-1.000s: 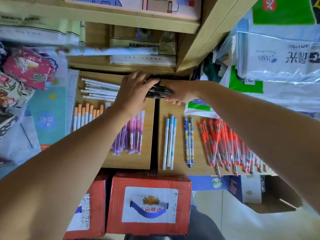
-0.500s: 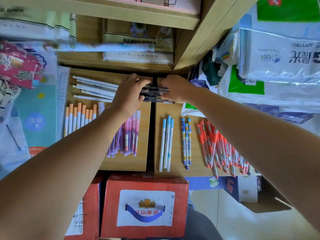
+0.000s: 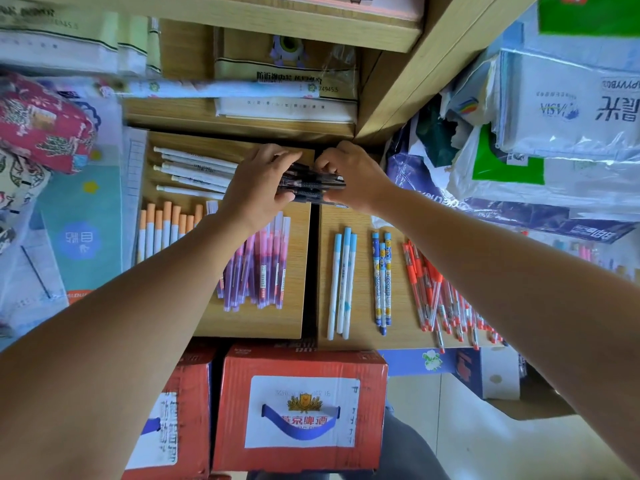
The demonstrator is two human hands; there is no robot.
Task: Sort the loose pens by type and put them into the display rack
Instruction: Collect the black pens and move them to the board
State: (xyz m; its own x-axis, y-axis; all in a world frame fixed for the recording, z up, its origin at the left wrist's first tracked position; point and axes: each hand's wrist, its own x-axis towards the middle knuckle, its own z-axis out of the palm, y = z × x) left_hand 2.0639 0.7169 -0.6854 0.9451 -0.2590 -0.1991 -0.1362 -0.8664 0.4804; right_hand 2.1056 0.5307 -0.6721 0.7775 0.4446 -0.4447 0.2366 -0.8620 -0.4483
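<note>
Bundle of black pens point(image 3: 311, 183) lying crosswise at the far edge of two wooden boards, straddling the dark gap between them, gripped at both ends. Left hand point(image 3: 258, 188) over the bundle's left end, fingers curled down around the pens, thumb hidden. Right hand point(image 3: 353, 178) at the right end, fingers bent tight round the pens, one pen at the near side of the bundle poking out rightward under that hand. Bundle resting on the boards or lifted just clear of them: cannot tell. On the left wooden board point(image 3: 277, 323): white pens point(image 3: 194, 171) crosswise in the far left corner, their right ends hidden behind the left hand; orange-capped pens point(image 3: 166, 226) in a lengthwise row along the left edge; translucent pink-and-purple pens point(image 3: 263, 268) lengthwise near the right edge, partly covered by the left forearm. On the right wooden board point(image 3: 363, 334): three white pens with light blue caps point(image 3: 341, 282) side by side near the left edge; just beside them, three blue cartoon-print pens point(image 3: 382, 278); toward the right edge, a loose heap of orange-red pens point(image 3: 440, 292), partly under the right forearm. Below the near edges, two red cartons point(image 3: 301, 407), side by side. Left of the boards, a teal booklet point(image 3: 83, 230) and a red floral pouch point(image 3: 41, 123). To the right, plastic-wrapped paper packs point(image 3: 571, 109). Beyond the far edge, a wooden shelf point(image 3: 346, 32) with boxed stationery.
</note>
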